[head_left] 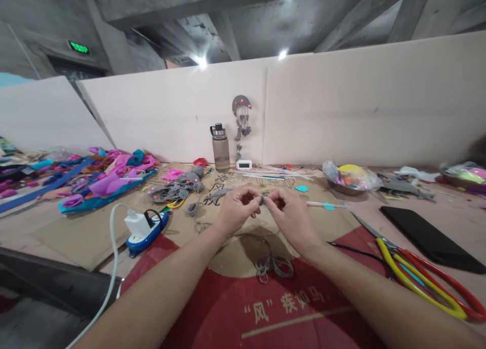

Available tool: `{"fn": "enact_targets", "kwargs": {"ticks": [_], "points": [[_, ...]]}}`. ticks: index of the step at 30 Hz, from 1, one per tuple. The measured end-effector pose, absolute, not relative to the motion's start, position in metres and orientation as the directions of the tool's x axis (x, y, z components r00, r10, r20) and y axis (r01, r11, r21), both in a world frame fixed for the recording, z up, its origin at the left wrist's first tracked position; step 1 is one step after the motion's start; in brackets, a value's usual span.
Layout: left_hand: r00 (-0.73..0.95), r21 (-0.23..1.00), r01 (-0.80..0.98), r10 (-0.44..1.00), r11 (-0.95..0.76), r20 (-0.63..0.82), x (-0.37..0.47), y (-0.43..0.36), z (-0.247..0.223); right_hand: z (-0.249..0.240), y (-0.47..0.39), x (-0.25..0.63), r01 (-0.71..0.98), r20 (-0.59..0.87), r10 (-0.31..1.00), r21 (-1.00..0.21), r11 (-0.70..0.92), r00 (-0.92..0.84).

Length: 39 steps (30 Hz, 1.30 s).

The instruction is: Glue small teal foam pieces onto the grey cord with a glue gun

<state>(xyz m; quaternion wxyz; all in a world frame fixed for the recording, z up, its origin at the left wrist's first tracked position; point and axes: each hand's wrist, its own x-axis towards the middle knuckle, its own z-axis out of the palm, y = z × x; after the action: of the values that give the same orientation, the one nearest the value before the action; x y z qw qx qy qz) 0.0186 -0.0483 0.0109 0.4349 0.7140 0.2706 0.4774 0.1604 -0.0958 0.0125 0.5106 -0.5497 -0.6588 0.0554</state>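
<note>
My left hand [238, 210] and my right hand [290, 218] meet above the cardboard in the middle of the view. Both pinch a small dark grey-green piece [261, 200] between the fingertips. Its exact shape is mostly hidden by the fingers. Below the hands, a loose bundle of grey cord [283, 266] lies on the red and tan cardboard [228, 308], with a strand running up toward the left hand. Grey felt pieces [174, 189] and a small ball of grey yarn [192, 209] lie to the left of the hands.
Large scissors [413, 273] and a black phone [431, 237] lie at right. A power strip [146, 232] with a white cable is at left, near colourful fabric scraps [110, 179]. Behind stand a bottle [220, 149], a small white clock [244, 164] and a metal bowl [351, 187].
</note>
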Motion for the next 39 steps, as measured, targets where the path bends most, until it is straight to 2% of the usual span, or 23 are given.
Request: {"fn": "enact_targets", "kwargs": {"ticks": [5,10,15,22,24,27,31,33,39], "points": [[0.41,0.881,-0.038,0.797,-0.471,0.443,0.018,-0.046,0.009,0.012,-0.096,0.161,0.646,0.602,0.788,-0.655,0.392,0.132],[0.412,0.886,-0.034,0.801,-0.463,0.435,0.017,-0.047,0.01,0.01,-0.093,0.161,0.573,0.572,0.799,-0.724,0.384,0.187],[0.435,0.893,-0.039,0.797,-0.449,0.42,0.017,-0.047,0.011,0.011,-0.093,0.163,0.582,0.57,0.816,-0.697,0.418,0.096],[0.507,0.895,-0.035,0.764,-0.446,0.4,0.014,-0.045,0.011,0.013,-0.093,0.163,0.556,0.54,0.831,-0.735,0.387,0.136],[0.459,0.899,0.015,0.802,-0.437,0.382,0.012,-0.04,0.009,0.013,-0.092,0.164,0.538,0.524,0.839,-0.755,0.375,0.15],[0.267,0.916,0.118,0.901,-0.383,0.342,0.008,-0.027,0.004,0.011,-0.089,0.167,0.512,0.495,0.851,-0.784,0.35,0.176],[0.187,0.91,0.083,0.903,-0.406,0.386,0.006,-0.016,0.004,0.008,-0.087,0.17,0.501,0.454,0.873,-0.805,0.317,0.178],[0.215,0.9,0.069,0.887,-0.431,0.408,0.007,-0.017,0.006,0.007,-0.086,0.17,0.504,0.447,0.877,-0.806,0.309,0.176],[0.463,0.844,0.122,0.782,-0.522,0.417,0.013,-0.029,0.01,0.005,-0.088,0.169,0.549,0.476,0.865,-0.77,0.324,0.157]]}}
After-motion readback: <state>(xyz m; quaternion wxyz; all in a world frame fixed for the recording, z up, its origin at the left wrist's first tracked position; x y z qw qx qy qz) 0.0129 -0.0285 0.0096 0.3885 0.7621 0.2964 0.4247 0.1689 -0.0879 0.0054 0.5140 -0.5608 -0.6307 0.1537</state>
